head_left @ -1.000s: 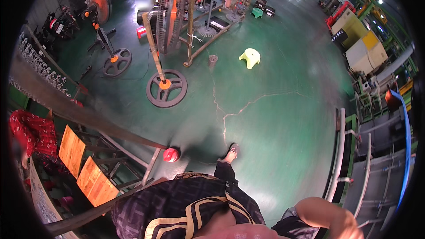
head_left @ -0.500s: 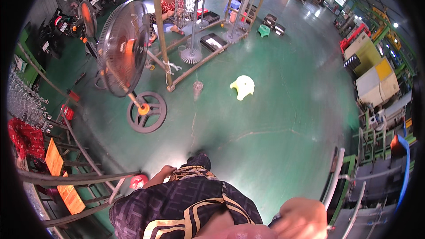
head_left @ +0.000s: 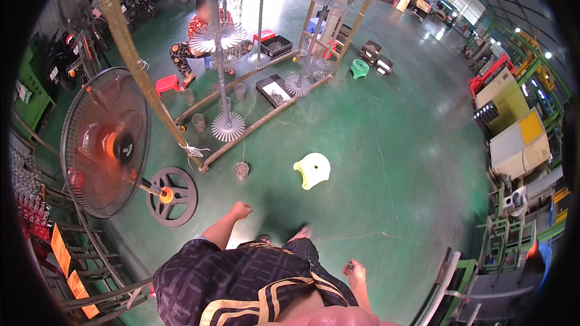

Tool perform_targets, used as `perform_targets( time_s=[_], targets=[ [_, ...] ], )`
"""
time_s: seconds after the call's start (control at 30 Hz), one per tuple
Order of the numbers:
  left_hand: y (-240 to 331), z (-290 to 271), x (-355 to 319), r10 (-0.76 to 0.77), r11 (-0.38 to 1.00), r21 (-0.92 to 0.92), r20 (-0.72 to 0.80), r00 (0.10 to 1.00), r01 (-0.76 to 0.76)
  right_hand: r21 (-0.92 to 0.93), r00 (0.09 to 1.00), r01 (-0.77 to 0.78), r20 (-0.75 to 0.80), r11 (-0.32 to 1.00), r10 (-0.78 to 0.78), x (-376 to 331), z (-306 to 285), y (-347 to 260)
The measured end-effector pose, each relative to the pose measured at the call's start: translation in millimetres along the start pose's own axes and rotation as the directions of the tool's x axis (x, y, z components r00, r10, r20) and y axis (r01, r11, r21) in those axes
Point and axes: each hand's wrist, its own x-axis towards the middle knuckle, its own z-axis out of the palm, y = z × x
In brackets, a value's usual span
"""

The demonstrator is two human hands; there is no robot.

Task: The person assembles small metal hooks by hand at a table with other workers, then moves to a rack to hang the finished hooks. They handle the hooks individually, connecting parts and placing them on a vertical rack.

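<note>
My left hand (head_left: 241, 210) hangs in front of my body with its fingers curled in, and nothing shows in it. Close beyond it, a clear cup (head_left: 241, 171) filled with small pieces stands on the green floor. My right hand (head_left: 355, 269) is low at my right side, fingers loosely bent and apart, holding nothing. Ahead, between and beyond both hands, sits a pale yellow plastic stool (head_left: 312, 171) with a hole in its top. Neither hand touches anything. My bare foot (head_left: 300, 233) shows below the stool.
At left stands a large fan (head_left: 109, 143) on a round base (head_left: 173, 197). Beyond is a wooden frame (head_left: 251, 128) with spiky metal racks (head_left: 228, 127), cups and a black tray (head_left: 277, 91). A seated person (head_left: 199, 24) is near a red stool (head_left: 167, 85). Rails (head_left: 438, 293) stand at right.
I have moved forward: the cup, yellow stool and frame appear nearer and lower. The fan has shifted left in view. My right hand has dropped from near the body to my side.
</note>
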Motion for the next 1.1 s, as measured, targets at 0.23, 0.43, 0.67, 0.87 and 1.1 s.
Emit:
perform_targets(
  time_s=[0.23, 0.43, 0.67, 0.87, 1.1],
  targets=[
    [123.5, 28.6, 126.6, -0.061, 0.996, -0.067, -0.058, 0.996, 0.057, -0.611, 0.911, 0.399, 0.353, 0.684, -0.216, 189.5, -10.4, -72.0],
    [187.6, 88.2, 177.7, -0.124, 0.977, 0.180, 0.059, 0.991, 0.111, -0.434, 0.944, 0.324, 0.211, 0.841, -0.255, 207.4, 50.4, -291.9],
    [308.3, 45.8, 245.1, -0.091, 0.993, 0.071, -0.056, 0.994, 0.095, -0.398, 0.931, 0.330, 0.285, 0.856, -0.226, 274.6, 78.7, -372.0],
    [362.6, 7.1, 298.4, -0.077, 0.995, 0.060, -0.101, 0.992, 0.083, -0.591, 0.860, 0.507, 0.390, 0.627, -0.329, 405.5, 59.0, -330.4],
    [584.2, -180.2, 370.9, 0.646, 0.733, 0.097, -0.410, 0.644, -0.673, -0.600, 0.872, 0.486, 0.384, 0.635, -0.305, 380.6, 191.3, -462.6]
  ],
)
